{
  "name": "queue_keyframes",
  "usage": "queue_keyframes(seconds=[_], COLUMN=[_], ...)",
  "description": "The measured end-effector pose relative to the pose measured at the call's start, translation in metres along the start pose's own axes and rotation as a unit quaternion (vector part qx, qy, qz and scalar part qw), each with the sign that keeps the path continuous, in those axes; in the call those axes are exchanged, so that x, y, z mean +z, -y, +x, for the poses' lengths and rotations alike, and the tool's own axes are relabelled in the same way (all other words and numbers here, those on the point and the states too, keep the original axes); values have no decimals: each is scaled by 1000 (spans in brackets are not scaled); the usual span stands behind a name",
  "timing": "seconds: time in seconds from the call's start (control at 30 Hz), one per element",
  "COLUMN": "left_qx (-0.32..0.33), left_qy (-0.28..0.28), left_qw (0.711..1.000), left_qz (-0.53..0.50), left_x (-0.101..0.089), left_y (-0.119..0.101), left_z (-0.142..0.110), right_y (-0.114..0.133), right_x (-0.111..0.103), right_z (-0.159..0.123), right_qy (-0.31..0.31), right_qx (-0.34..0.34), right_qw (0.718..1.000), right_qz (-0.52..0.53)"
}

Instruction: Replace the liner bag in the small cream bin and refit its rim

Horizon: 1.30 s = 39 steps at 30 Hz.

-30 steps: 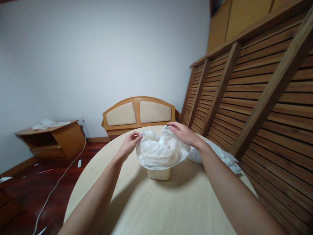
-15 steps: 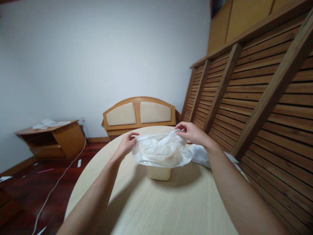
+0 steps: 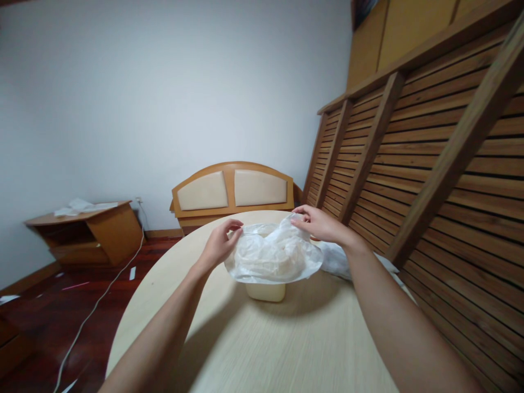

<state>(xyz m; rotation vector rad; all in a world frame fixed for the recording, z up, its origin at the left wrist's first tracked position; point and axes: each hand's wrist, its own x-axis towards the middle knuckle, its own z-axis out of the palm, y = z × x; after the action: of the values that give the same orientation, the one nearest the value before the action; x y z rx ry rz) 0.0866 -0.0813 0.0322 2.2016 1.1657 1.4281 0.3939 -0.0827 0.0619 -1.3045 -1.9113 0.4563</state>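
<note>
A thin translucent white plastic bag lies spread over the top of a small cream-coloured bin standing on the round light-wood table. My left hand pinches the bag's left edge. My right hand pinches its far right edge, lifted slightly above the bin. Most of the bin is hidden under the bag; only its lower part shows.
More crumpled white plastic lies on the table behind my right forearm. A slatted wooden wall runs close along the right. Beyond the table lean a padded headboard and a low wooden cabinet. A white cable trails across the dark floor.
Both hands first pulled the bag's edges outward, then came slightly back in. The bag now lies flatter and wider over the bin than a second ago.
</note>
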Motion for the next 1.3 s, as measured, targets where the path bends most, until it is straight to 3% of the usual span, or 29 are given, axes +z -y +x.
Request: queue_keyframes(seconds=[0.07, 0.17, 0.43, 0.6, 0.77, 0.9, 1.0, 1.07, 1.17, 1.3], left_qx=[0, -6, -94, -147, -200, -231, -239, -237, -215, -140], left_qy=[5, -19, -85, -37, 46, 131, 157, 147, 77, -19], left_qw=[1000, 999, 991, 987, 976, 961, 955, 957, 971, 988], left_qz=[-18, -30, -40, -46, -72, -83, -80, -76, -68, -68], left_x=[1, 2, 2, 8, 12, 11, 8, 7, 6, 0], left_y=[4, 11, 33, 37, 32, 24, 21, 21, 17, -9], left_z=[1, 2, 8, 7, 1, -7, -10, -8, -1, 2], right_y=[0, -1, -5, -11, -19, -21, -20, -21, -23, -28], right_x=[-1, -2, 3, 14, 24, 26, 25, 25, 24, 24], right_z=[0, 2, 7, 14, 18, 13, 8, 4, 1, 3], right_qy=[16, -10, -64, -98, -75, -20, 43, 77, 115, 85], right_qx=[-17, -35, -28, -34, 6, 13, 20, 29, 49, 52], right_qw=[999, 997, 989, 990, 996, 998, 998, 996, 991, 995], right_qz=[34, 73, 127, 94, 58, 55, 49, 45, 42, -3])
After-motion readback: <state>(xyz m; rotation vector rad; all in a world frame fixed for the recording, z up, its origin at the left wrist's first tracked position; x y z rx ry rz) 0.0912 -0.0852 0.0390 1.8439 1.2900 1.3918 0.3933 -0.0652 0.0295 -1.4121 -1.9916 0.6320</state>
